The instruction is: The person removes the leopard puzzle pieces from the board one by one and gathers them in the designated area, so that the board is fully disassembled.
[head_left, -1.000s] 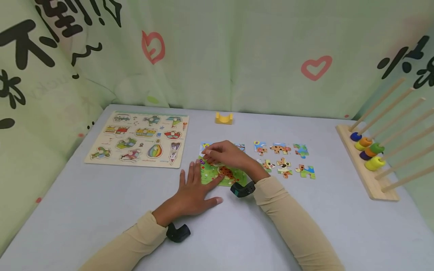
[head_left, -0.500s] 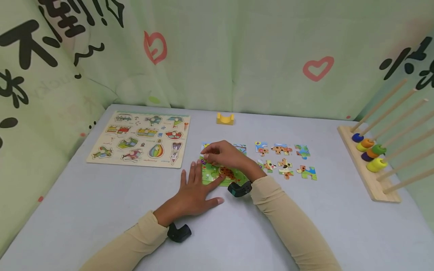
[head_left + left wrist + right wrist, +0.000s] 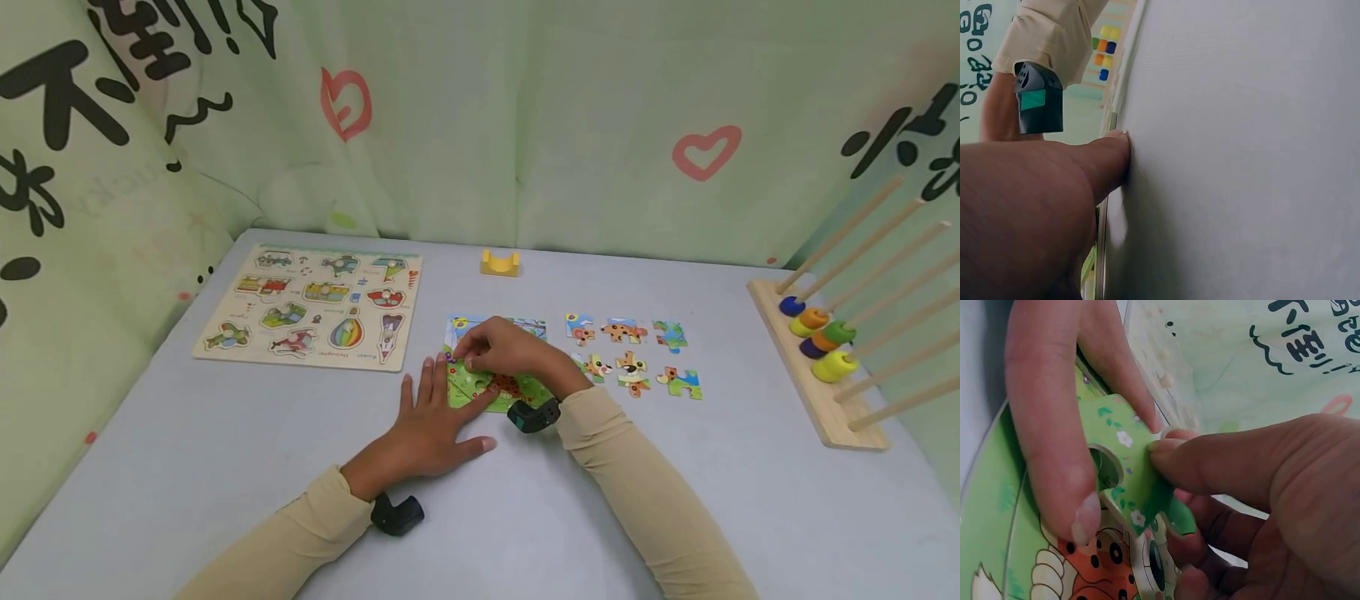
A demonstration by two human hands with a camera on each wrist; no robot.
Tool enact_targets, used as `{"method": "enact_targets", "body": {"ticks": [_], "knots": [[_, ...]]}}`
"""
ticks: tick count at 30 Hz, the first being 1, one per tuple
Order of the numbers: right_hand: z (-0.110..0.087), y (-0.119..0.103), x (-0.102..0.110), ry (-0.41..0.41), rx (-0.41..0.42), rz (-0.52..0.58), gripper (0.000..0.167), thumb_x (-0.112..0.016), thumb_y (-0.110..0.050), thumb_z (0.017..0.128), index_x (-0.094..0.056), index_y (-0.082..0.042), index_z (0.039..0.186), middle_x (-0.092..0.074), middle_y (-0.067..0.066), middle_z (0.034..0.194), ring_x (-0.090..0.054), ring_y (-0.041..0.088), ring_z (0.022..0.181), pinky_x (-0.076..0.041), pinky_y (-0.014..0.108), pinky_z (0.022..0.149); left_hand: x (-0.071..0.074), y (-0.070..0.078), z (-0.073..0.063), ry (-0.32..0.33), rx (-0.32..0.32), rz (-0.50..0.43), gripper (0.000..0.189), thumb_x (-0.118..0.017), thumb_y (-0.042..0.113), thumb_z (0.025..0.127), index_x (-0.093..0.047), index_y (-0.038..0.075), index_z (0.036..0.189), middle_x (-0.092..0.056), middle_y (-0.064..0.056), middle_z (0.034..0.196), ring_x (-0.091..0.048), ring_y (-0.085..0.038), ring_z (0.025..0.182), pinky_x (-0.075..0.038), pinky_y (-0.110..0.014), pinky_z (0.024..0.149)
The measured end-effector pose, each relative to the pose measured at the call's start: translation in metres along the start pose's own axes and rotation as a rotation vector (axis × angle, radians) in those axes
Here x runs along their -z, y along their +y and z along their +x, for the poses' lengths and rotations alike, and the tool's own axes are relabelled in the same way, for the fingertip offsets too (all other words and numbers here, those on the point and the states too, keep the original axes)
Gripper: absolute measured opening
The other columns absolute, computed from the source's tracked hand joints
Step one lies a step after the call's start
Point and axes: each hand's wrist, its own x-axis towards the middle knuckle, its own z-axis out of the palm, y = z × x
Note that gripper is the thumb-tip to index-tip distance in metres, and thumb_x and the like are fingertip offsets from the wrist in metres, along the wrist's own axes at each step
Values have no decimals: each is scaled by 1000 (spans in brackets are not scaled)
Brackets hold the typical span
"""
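My right hand [image 3: 502,346] pinches a green jigsaw piece with white flowers [image 3: 1124,425] between thumb and fingers. The piece is tilted just above the jigsaw board [image 3: 459,390], which bears a green picture with an orange spotted animal. My left hand [image 3: 429,437] lies with spread, straight fingers at the board's left side, its index finger across the lower part. In the left wrist view, the left thumb [image 3: 1110,156] is at the table surface. To the board's right lie several loose jigsaw pieces [image 3: 623,331], partly hidden by my right wrist.
At the back left is a wooden vehicle puzzle board [image 3: 330,321]. A small yellow block [image 3: 499,264] stands near the back edge. On the right, a wooden peg rack [image 3: 817,375] carries several coloured rings, and its long pegs stick up.
My right hand has shifted slightly nearer and to the right over the board, uncovering more of its upper left corner. The left hand stays in place.
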Motion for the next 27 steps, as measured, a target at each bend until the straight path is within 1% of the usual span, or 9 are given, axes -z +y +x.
{"method": "enact_targets", "body": {"ticks": [4,6,9,12,14,19,23,25,27], "knots": [[-3,1,3,63,44,-15,17,-57,-1,95,-71,-4,103,-68,2,96,-58,15,86,-48,31,79,0,0,0,1,6,10,67,-49,63,92,-30,40,152,12,-28,156,16,-46,142,4,-66,107],[-4,1,4,103,39,-4,19,-54,-2,97,-70,-6,106,-65,4,100,-57,18,89,-49,33,78,0,0,1,7,8,11,67,-50,63,92,-31,39,152,11,-29,157,14,-46,142,3,-66,107],[-6,2,5,141,15,60,21,-48,-2,101,-65,-5,113,-59,10,104,-57,22,88,-53,33,74,-1,1,1,6,10,17,68,-51,62,92,-31,38,152,10,-29,157,14,-46,142,3,-66,107],[-10,3,8,173,-18,146,24,-44,-1,102,-60,-1,120,-52,15,106,-60,24,82,-56,35,66,-1,1,2,1,13,20,68,-51,63,92,-31,39,152,10,-29,157,14,-46,142,4,-66,107],[-13,4,12,216,-26,158,25,-46,-1,101,-58,-1,123,-52,15,106,-62,24,78,-56,36,65,-1,2,2,1,12,20,68,-51,63,91,-31,39,152,11,-29,157,15,-46,142,4,-66,107],[-23,10,20,336,-33,125,26,-55,-7,99,-60,-3,124,-58,12,110,-63,21,86,-51,36,75,-1,2,2,6,10,7,68,-52,62,91,-32,38,152,12,-29,157,15,-46,142,5,-66,107],[-36,17,28,353,-52,201,31,-58,-7,97,-58,-1,127,-61,14,112,-65,25,89,-52,40,80,-1,2,2,8,15,-2,68,-52,62,91,-32,38,152,12,-29,156,15,-46,142,5,-66,107],[-43,22,31,356,-67,231,34,-60,-8,96,-57,-3,129,-65,14,108,-66,26,89,-53,41,80,-1,2,2,9,17,0,68,-52,63,92,-32,38,152,12,-29,156,16,-47,142,5,-66,107],[-51,26,35,360,-83,236,37,-62,-9,95,-55,-5,132,-67,12,101,-65,24,86,-52,38,77,-2,2,2,11,16,-2,68,-51,63,92,-31,38,152,12,-29,156,16,-46,141,6,-65,107]]}}
